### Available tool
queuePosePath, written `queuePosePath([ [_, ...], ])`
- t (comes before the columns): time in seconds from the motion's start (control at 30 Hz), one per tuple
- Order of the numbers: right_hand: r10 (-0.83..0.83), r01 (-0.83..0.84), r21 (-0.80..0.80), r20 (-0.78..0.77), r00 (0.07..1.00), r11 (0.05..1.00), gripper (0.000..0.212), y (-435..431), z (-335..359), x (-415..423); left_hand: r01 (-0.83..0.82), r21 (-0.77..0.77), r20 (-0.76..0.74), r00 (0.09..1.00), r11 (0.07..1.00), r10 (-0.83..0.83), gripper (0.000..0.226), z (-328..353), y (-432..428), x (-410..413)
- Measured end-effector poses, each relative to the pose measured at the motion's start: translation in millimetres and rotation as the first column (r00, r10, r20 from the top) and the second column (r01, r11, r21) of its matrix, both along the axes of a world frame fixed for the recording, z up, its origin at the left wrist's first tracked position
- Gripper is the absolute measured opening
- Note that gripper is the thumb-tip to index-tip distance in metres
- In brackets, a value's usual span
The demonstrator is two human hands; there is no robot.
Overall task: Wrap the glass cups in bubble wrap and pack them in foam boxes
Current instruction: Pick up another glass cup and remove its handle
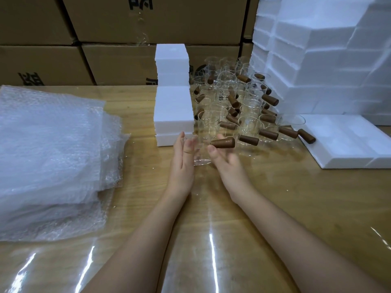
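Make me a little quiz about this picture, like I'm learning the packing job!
1. True or false: the bubble wrap pile lies on the person's right.
2. Pick one: the handle nearest the hands is A white, B brown, C green.
3. What is between the left hand and the right hand?

Key: 1 false, it lies on the left. 2 B. 3 a glass cup.
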State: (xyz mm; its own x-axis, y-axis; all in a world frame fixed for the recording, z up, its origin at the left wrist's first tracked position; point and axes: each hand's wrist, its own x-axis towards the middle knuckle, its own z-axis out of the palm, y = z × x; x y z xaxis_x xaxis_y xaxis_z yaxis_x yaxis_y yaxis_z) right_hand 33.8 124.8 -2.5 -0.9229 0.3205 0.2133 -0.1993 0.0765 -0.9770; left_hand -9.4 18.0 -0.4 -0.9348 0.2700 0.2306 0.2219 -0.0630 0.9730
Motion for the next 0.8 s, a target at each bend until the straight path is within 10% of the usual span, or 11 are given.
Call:
queuePosePath([
  [0.17, 0.144, -0.155, 0.138, 0.085, 0.986, 0.978, 0.056, -4, -5, 3, 0.048, -0.070, -0.086, 0.995, 0.996, -0.054, 0.070, 1, 2, 3],
  [0.4, 0.153, -0.142, 0.301, -0.011, 0.988, 0.943, 0.058, 1, -4, 5, 0.138, 0.002, -0.039, 0.990, 0.990, -0.138, 0.062, -1, -2, -1],
  [0.8, 0.370, -0.378, -0.304, -0.086, 0.925, 0.874, 0.063, 25, 0, 1, 0.052, -0.145, -0.245, 0.966, 0.988, -0.086, 0.069, -6, -1, 2],
])
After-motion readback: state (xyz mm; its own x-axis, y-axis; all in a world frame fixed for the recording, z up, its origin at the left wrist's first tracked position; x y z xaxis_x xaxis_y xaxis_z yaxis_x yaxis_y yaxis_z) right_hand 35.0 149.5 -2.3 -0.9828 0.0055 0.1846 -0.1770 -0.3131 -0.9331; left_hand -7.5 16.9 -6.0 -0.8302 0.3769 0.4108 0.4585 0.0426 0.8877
